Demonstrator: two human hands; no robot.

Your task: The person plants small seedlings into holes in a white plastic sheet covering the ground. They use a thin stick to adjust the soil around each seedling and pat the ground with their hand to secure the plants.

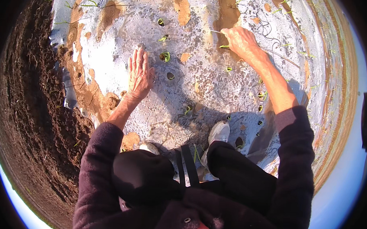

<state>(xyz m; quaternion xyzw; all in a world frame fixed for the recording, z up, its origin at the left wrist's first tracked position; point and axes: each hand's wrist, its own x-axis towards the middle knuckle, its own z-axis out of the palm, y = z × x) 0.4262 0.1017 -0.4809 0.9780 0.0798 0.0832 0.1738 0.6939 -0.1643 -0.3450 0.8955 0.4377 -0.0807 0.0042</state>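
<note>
My left hand (139, 75) lies palm down with straight fingers on pale plastic mulch film (109, 54), holding nothing. Just right of its fingertips, a green seedling (166, 56) curls in a planting hole, and a hole (170, 76) with a bit of green at its edge lies nearer me. My right hand (241, 40) is closed around a thin metal rod (216, 31), whose tip sticks out to the left. Behind the wrist a thin straight length runs on to the right. Below the right fingers, a green shoot (224, 46) shows against brown soil on the film.
My white shoes (220, 132) stand on the film among planting holes, with a large hole (239, 142) beside the right one. Two dark straps (190, 166) hang between my knees. Dark tilled soil (30, 79) borders the film at left. More film-covered rows (330, 74) run at right.
</note>
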